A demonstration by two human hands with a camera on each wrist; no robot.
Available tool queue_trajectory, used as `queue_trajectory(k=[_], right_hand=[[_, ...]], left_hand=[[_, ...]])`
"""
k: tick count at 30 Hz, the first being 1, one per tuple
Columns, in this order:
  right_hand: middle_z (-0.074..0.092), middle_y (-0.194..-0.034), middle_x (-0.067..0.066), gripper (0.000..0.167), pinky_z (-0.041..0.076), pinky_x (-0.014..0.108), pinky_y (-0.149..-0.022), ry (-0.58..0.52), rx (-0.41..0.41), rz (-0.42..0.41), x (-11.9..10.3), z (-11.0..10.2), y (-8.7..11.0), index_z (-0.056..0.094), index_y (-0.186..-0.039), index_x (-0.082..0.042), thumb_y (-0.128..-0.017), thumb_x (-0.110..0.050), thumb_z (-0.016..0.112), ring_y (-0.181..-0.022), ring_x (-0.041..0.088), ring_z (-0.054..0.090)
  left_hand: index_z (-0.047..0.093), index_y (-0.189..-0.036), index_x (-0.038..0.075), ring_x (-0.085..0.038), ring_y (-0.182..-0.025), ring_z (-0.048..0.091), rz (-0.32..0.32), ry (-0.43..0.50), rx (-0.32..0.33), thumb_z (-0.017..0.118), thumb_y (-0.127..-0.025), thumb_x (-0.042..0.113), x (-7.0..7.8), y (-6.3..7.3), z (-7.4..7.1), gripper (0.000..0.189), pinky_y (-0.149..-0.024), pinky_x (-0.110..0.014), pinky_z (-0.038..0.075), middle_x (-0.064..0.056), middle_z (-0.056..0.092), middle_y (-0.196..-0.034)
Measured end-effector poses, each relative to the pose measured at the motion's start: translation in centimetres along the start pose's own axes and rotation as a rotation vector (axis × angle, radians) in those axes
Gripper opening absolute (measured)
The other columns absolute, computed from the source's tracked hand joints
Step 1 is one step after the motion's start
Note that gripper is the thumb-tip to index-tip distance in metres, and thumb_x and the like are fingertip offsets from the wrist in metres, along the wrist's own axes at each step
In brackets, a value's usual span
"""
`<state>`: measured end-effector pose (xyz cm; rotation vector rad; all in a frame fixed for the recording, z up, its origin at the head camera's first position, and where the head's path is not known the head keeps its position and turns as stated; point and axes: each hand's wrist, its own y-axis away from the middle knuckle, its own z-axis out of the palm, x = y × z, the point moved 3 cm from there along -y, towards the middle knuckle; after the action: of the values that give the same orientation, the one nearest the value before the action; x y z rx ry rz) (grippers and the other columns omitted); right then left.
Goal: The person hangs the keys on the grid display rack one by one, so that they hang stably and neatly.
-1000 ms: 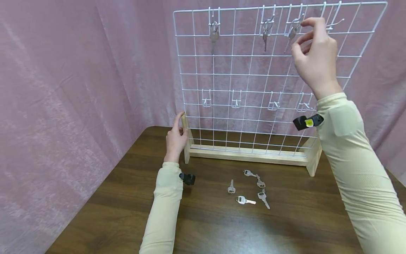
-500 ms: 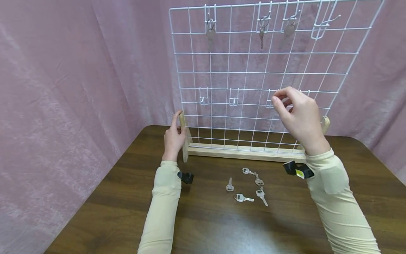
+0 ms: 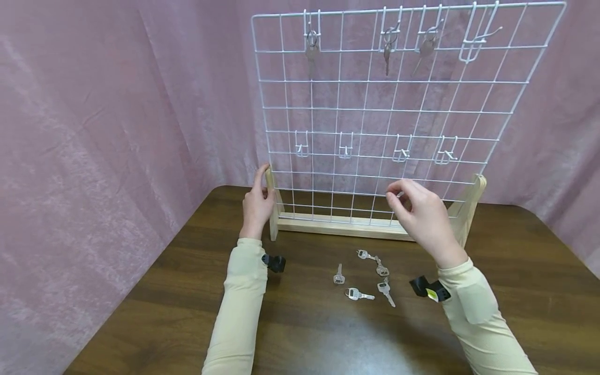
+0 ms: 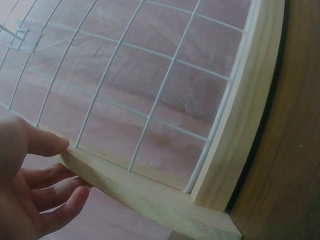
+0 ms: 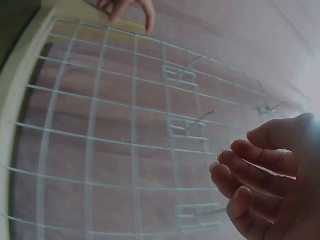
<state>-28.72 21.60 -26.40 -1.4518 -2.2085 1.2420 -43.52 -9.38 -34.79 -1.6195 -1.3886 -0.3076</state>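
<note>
My left hand point(image 3: 257, 209) holds the left upright of a wooden stand point(image 3: 342, 227), its thumb on one side and fingers on the other. In the left wrist view, that hand point(image 4: 30, 180) pinches the end of the wooden upright point(image 4: 135, 200). My right hand point(image 3: 424, 216) hovers before the lower right of the white wire grid point(image 3: 328, 109), fingers loosely bent and holding nothing. Several loose keys point(image 3: 360, 294) lie on the table below. Three keys hang by rings on the top hooks: a left key point(image 3: 312, 49), a middle key point(image 3: 387, 52) and a right key point(image 3: 427, 46).
A top-right hook point(image 3: 478, 39) bears no key. Along the grid's middle runs a row of bare hooks, among them a left hook point(image 3: 302, 150) and a right hook point(image 3: 446, 155). Pink curtain point(image 3: 140, 104) hangs behind the brown table point(image 3: 300, 338).
My right hand has left the top hooks and come down to the lower part of the grid. The third key now hangs without a hand near it. My left hand stays on the upright.
</note>
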Motion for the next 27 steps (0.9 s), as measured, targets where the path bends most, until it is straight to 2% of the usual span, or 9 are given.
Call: queue_trajectory(k=[8,14,18,23,27], right_hand=[[0.064,-0.080,0.002,0.007,0.046,0.032,-0.063,-0.024,-0.071,0.009,0.0,1.8,1.2,0.067,-0.090,-0.009,-0.090,-0.007,0.061,-0.071,0.014,0.060],[0.063,-0.081,0.000,0.008,0.044,0.032,-0.063,-0.012,-0.171,0.046,0.3,2.3,1.2,0.066,-0.092,-0.012,-0.092,-0.009,0.059,-0.070,0.014,0.058],[0.065,-0.082,-0.001,0.009,0.045,0.032,-0.065,-0.003,-0.264,0.041,0.6,2.4,1.0,0.065,-0.095,-0.013,-0.094,-0.011,0.057,-0.071,0.014,0.059],[0.069,-0.088,-0.002,0.008,0.048,0.034,-0.069,0.012,-0.418,-0.015,1.2,2.7,1.0,0.066,-0.098,-0.015,-0.093,-0.014,0.060,-0.080,0.013,0.064],[0.068,-0.088,-0.004,0.007,0.047,0.031,-0.067,0.035,-0.536,-0.057,2.0,3.2,1.2,0.066,-0.097,-0.016,-0.092,-0.016,0.062,-0.080,0.013,0.062]], left_hand=[[0.033,-0.145,0.041,-0.033,-0.076,0.068,-0.008,0.004,-0.002,0.057,-0.093,0.013,-0.6,0.5,0.3,0.064,-0.068,-0.047,0.052,-0.014,0.074,-0.095],[0.033,-0.146,0.039,-0.033,-0.075,0.068,-0.014,-0.014,-0.004,0.055,-0.093,0.013,-0.4,0.6,0.3,0.063,-0.069,-0.047,0.051,-0.014,0.074,-0.094],[0.032,-0.147,0.038,-0.032,-0.074,0.067,-0.011,-0.012,-0.008,0.055,-0.094,0.014,-0.1,0.5,0.2,0.063,-0.068,-0.046,0.051,-0.015,0.073,-0.093],[0.033,-0.146,0.040,-0.033,-0.074,0.067,-0.013,-0.006,0.000,0.056,-0.094,0.014,0.2,0.2,0.1,0.063,-0.069,-0.047,0.051,-0.014,0.073,-0.092],[0.034,-0.145,0.040,-0.035,-0.077,0.069,-0.008,-0.001,0.009,0.057,-0.093,0.014,0.2,0.1,0.0,0.063,-0.071,-0.049,0.052,-0.016,0.074,-0.094]])
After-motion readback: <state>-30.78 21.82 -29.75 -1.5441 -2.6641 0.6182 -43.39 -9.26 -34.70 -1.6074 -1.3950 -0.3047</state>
